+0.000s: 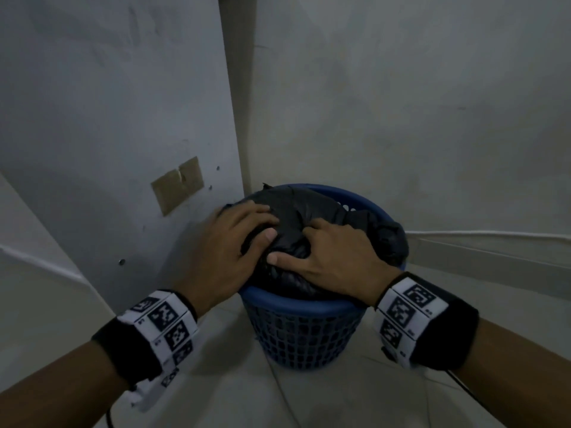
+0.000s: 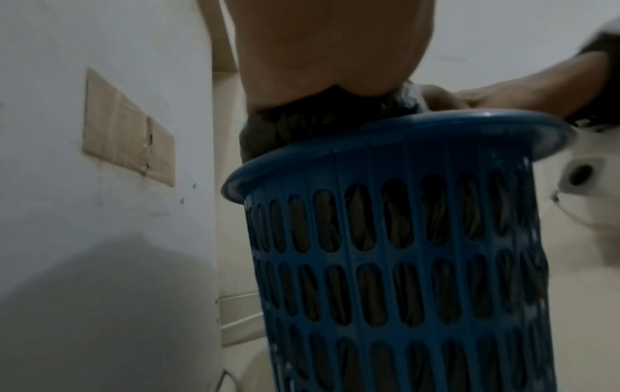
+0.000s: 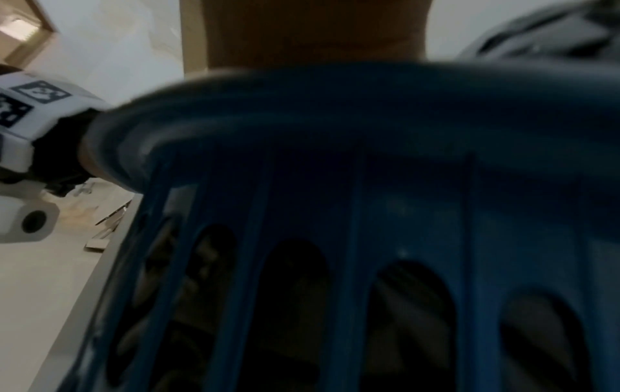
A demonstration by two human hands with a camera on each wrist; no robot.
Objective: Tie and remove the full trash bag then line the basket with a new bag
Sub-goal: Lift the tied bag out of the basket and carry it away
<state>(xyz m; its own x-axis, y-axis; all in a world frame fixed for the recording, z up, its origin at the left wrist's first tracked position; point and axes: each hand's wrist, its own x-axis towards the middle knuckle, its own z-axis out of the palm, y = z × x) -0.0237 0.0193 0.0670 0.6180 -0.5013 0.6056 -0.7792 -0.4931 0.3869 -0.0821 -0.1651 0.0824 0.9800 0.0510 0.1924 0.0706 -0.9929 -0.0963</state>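
A blue slotted basket [image 1: 296, 304] stands on the floor in a wall corner, with a full black trash bag [image 1: 312, 202] bulging above its rim. My left hand [image 1: 271, 226] lies over the bag's top left, its fingers and thumb curled round a bulge of plastic. On the near right, my right hand [image 1: 292, 246] digs its curled fingers into the folds, thumb stretched out across the bag. The left wrist view has my left palm [image 2: 328, 53] on the bag [image 2: 302, 122] above the basket rim [image 2: 385, 132]. The right wrist view is filled by the blurred basket wall [image 3: 335, 119].
A grey wall panel with a brown taped patch [image 1: 177, 183] stands close on the basket's left. A pale wall closes the back and right, with a white cable [image 1: 494, 233] running along it. Light tiled floor [image 1: 355, 396] lies in front of the basket.
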